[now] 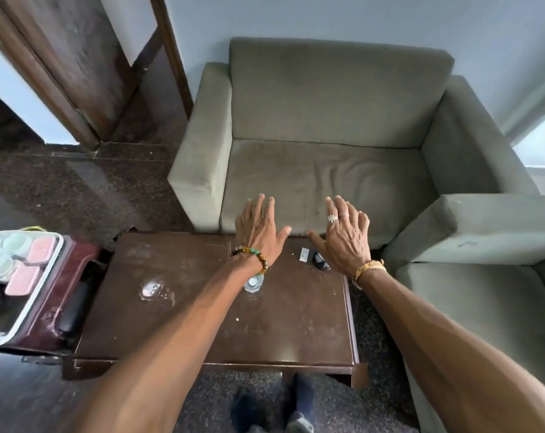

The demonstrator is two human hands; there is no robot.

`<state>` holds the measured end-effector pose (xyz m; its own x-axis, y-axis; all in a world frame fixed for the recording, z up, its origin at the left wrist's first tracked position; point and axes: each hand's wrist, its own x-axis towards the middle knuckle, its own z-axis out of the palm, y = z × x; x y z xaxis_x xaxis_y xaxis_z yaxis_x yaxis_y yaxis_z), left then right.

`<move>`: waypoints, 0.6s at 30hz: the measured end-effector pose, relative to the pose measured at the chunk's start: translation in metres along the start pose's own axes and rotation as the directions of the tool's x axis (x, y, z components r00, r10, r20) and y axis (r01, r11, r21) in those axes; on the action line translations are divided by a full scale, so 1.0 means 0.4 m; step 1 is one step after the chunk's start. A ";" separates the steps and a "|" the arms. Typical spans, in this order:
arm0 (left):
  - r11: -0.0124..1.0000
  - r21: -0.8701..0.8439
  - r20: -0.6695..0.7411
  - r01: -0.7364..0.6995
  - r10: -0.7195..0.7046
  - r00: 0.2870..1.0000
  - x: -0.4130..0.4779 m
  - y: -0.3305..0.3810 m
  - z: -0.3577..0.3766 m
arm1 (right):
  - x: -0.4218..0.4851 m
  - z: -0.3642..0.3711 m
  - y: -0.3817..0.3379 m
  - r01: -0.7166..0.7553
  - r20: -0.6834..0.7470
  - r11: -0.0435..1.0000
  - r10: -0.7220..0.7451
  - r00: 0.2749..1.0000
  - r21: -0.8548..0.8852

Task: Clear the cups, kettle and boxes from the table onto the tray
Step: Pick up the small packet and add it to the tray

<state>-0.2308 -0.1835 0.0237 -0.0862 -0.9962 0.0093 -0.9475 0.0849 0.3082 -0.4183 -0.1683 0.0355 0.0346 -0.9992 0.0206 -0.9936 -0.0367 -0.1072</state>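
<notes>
A white tray sits at the far left on a dark red stand. It holds pale green cups, two pink boxes and a dark object at its near end. The brown table fills the middle. Over its far edge my left hand hovers flat with fingers spread, holding nothing. My right hand is beside it, also spread and empty. A clear bottle stands under my left wrist. A glass lid or dish lies left of centre.
A small white item and a dark object lie on the table by my right hand. A grey sofa stands behind the table and an armchair to the right. A black handle rests on the stand.
</notes>
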 end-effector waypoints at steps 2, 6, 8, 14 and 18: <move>0.998 -0.031 0.042 0.049 -0.047 0.998 -0.003 -0.021 0.059 | 0.020 0.059 -0.006 0.015 0.063 1.000 -0.017 0.998 0.027; 0.988 -0.084 0.121 0.133 -0.123 0.985 -0.001 -0.052 0.174 | 0.048 0.172 -0.003 0.049 0.172 0.997 -0.057 0.983 0.054; 0.976 -0.142 0.143 0.167 -0.147 0.979 0.015 -0.057 0.231 | 0.067 0.221 0.007 0.044 0.214 0.996 -0.059 0.975 0.075; 0.845 -0.381 0.317 0.376 -0.262 0.912 0.100 -0.044 0.410 | 0.133 0.365 0.056 -0.054 0.341 0.982 -0.011 0.940 0.180; 0.635 -0.471 0.520 0.612 -0.361 0.774 0.166 -0.035 0.543 | 0.185 0.483 0.080 -0.156 0.442 0.933 -0.004 0.897 0.325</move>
<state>-0.2902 -0.2469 -0.1866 0.1151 -0.7926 -0.5987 -0.5095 -0.5645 0.6494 -0.4268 -0.2467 -0.1586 0.0832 -0.9036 -0.4203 -0.8971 0.1157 -0.4265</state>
